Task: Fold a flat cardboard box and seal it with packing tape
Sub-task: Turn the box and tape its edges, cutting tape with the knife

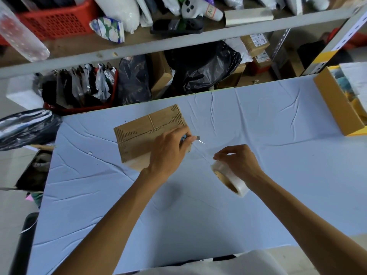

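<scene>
Cardboard box point(143, 133) lies folded on the desk point(278, 147), toward the far edge and left of centre, with its long axis running left to right and the right end tipped slightly away. A seam runs along that axis. Left hand point(168, 149) rests over the box's right end, fingers curled round a small cutter point(195, 138) whose tip pokes out to the right. Right hand point(238, 161) is well right of the box and nearer the front edge, fingers and thumb gripping the tape roll point(230, 179), which stands on edge and tilted. A clear tape strip point(203, 150), faint and hard to trace, stretches diagonally from the box's right end to the roll, between the two hands. The strip lies just right of and below the cutter tip, so the left hand is nearer. Likely step is cutting the strip, with the blade going across it. An open carton point(335, 108) sits at the far right corner.
</scene>
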Demonstrator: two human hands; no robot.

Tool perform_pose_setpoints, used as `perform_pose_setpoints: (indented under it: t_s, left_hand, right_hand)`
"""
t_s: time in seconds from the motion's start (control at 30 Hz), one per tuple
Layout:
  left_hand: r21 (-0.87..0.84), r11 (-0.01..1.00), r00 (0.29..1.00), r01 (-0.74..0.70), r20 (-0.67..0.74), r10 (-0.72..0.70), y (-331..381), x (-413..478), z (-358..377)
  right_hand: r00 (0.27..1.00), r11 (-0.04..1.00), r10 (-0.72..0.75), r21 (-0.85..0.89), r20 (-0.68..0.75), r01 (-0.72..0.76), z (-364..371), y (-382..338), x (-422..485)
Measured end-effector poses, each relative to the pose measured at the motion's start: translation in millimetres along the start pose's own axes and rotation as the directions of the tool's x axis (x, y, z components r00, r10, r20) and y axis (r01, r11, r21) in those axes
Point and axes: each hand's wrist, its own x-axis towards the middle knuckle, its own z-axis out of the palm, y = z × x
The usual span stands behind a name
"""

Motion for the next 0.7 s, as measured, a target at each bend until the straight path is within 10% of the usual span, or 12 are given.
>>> perform_pose_setpoints:
  t_s: [0.7]
  left_hand:
    - [-0.189,0.960,0.977,0.207,-0.013,-0.213,-4.5,-4.5,-6.7]
  right_hand:
    - [1.000,0.999,-0.011,-0.036,0.004,0.011,9.3,-2.8,0.8]
